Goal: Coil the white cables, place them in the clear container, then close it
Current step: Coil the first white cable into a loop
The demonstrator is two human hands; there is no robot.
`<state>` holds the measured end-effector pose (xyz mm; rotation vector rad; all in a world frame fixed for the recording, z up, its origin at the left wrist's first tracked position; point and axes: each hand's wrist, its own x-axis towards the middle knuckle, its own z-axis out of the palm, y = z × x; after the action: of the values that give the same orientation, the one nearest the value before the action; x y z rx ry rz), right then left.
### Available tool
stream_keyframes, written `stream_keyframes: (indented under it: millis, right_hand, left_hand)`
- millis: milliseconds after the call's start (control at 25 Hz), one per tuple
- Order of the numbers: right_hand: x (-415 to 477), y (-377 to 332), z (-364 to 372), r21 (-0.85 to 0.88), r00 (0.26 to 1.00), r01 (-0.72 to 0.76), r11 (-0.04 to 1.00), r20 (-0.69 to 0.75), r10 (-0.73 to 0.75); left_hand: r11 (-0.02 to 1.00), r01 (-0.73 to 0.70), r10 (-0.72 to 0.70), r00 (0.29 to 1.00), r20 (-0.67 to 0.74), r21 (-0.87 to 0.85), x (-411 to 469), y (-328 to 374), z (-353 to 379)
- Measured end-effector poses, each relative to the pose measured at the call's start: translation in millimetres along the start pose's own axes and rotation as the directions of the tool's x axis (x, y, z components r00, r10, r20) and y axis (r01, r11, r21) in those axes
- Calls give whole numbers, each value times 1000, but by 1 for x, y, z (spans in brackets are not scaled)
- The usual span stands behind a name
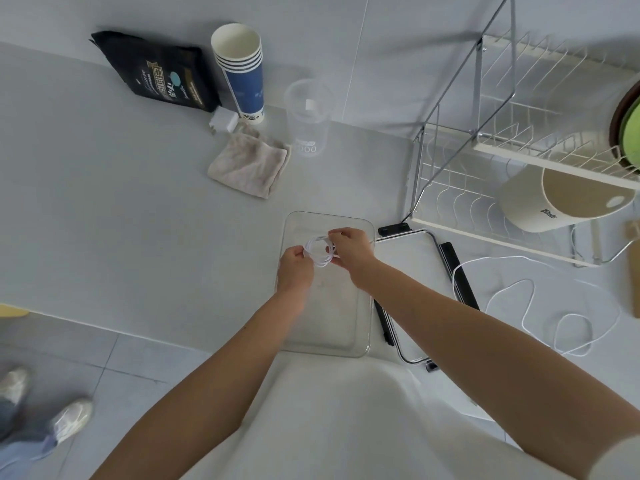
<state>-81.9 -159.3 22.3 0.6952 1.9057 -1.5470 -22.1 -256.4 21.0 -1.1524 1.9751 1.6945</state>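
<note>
A small coil of white cable [320,251] hangs between both hands above the far end of the open clear container [360,344], which lies on the grey counter. My left hand [294,268] pinches the coil's left side. My right hand [349,251] grips its right side. The container's lid [420,268], clear with black latches, rests flat just right of the container. A second white cable [526,306] sprawls uncoiled in loose loops on the counter further right.
At the back stand a black bag [159,71], stacked paper cups [242,74], a white charger plug [223,121], a folded cloth [249,162] and a clear measuring cup [306,116]. A wire dish rack [519,150] holding a white pot [557,199] fills the right. Another person's shoes [41,407] show lower left.
</note>
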Motion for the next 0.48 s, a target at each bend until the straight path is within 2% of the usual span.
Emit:
stream_keyframes:
  millis: [320,480]
  right_hand:
    - [19,0,10,-20,998,-58,998,0,58]
    - [26,3,14,-10,997,-71,997,19,71]
  left_hand:
    - [999,-42,42,999,-19,4,9,-10,10]
    - [994,-108,109,994,-20,21,4,-4,10]
